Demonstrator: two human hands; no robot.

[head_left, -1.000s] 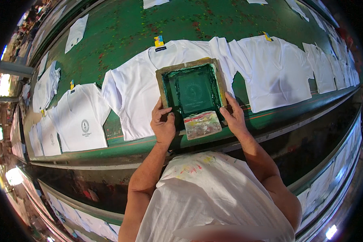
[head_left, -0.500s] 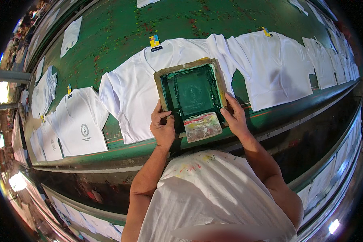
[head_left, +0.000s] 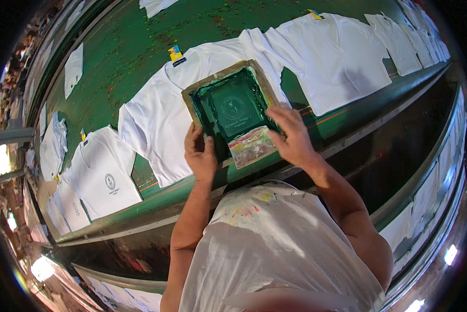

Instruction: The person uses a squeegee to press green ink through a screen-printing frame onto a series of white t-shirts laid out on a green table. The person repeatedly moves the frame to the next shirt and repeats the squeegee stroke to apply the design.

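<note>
Nearest the camera, the person wears a white garment marked with red, yellow and green stains at its upper edge. Both bare forearms extend forward to the long green table. The left hand is at the lower left side of a square wooden screen frame, thumb and fingers on either side of the rim, gripping it. The right hand is at the frame's right side, fingers loosely extended and thumb parted from them — open, though whether the fingertips touch the rim cannot be determined. The frame lies over the lower front of a white shirt, its green mesh showing a pale round design and lettering. A flat, paint-smeared block rests at the frame's near end, between the hands and close to the right thumb. A yellow-and-blue tag stands at that shirt's collar. To the left, a neighbouring shirt carries a dark round print; to the right, another shirt lies spread, partly shadowed. Farther off — a bunched white garment at left, and more white shirts receding at right.
</note>
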